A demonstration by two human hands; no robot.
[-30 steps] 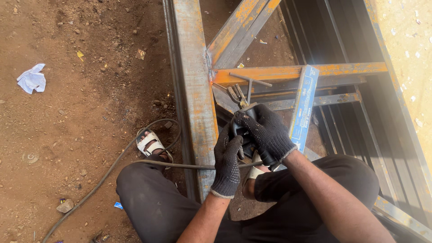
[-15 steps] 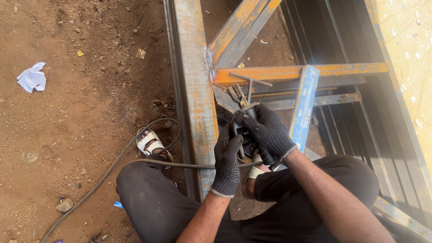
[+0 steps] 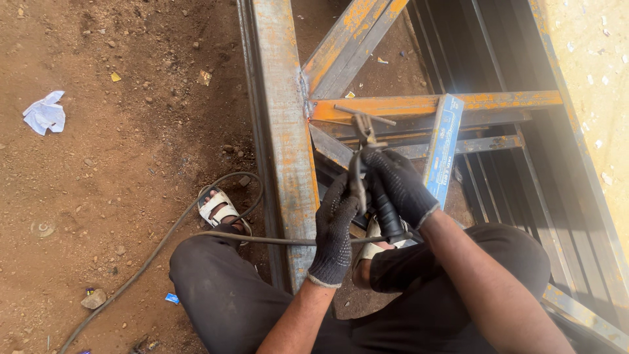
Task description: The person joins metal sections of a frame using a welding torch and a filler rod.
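Note:
Both my hands wear dark knitted gloves and meet at a welding electrode holder (image 3: 363, 154) with metal jaws and a black handle. My right hand (image 3: 400, 187) grips the handle. My left hand (image 3: 335, 226) is closed on the holder's lower part from the left. A short rod (image 3: 364, 115) sticks out sideways at the jaws. The holder hovers just right of a rusty steel beam (image 3: 282, 118), near the joint where orange-rusted bars (image 3: 419, 103) meet it.
A black cable (image 3: 196, 226) runs from the holder across my lap and over the dirt ground to the lower left. A blue electrode box (image 3: 444, 147) leans on the bars. My sandalled foot (image 3: 219, 208) rests beside the beam. Crumpled white paper (image 3: 44, 113) lies far left.
The holder has been lifted, its jaws and rod now standing clear above my gloves, closer to the joint. Both hands stay on it.

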